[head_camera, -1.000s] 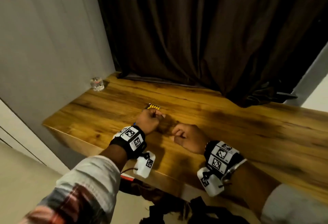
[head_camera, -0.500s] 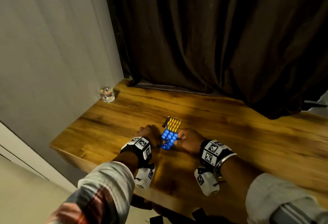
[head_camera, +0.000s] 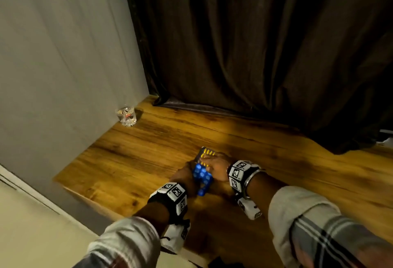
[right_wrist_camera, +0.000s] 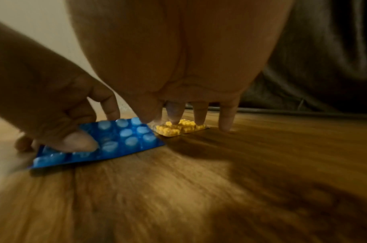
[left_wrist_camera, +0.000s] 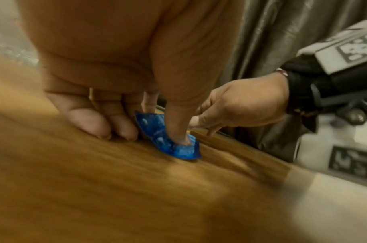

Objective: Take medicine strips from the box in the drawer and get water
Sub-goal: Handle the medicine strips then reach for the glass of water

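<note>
Two medicine strips lie on the wooden table point(head_camera: 131, 161). The blue strip point(head_camera: 202, 177) point(right_wrist_camera: 120, 141) has one side bent up off the wood. My left hand point(head_camera: 187, 174) point(left_wrist_camera: 164, 125) pinches it, thumb pressing on top point(left_wrist_camera: 178, 136) and index finger behind its raised edge. Just beyond it, the yellow strip point(head_camera: 207, 152) point(right_wrist_camera: 178, 128) lies flat. My right hand point(head_camera: 214, 163) point(right_wrist_camera: 189, 121) stands over it with straight fingertips point(right_wrist_camera: 174, 118) resting on the pills; the little finger touches bare wood. A glass point(head_camera: 126, 115) stands at the far left by the wall.
A grey wall point(head_camera: 63, 65) borders the table on the left and a dark curtain point(head_camera: 255, 44) hangs along its back edge. The table's front edge runs just under my wrists. Bare wood stretches between the strips and the glass.
A second ago my left fist held both strips. Both strips were then laid on the table; my right hand has come down on the yellow one while my left keeps the blue one.
</note>
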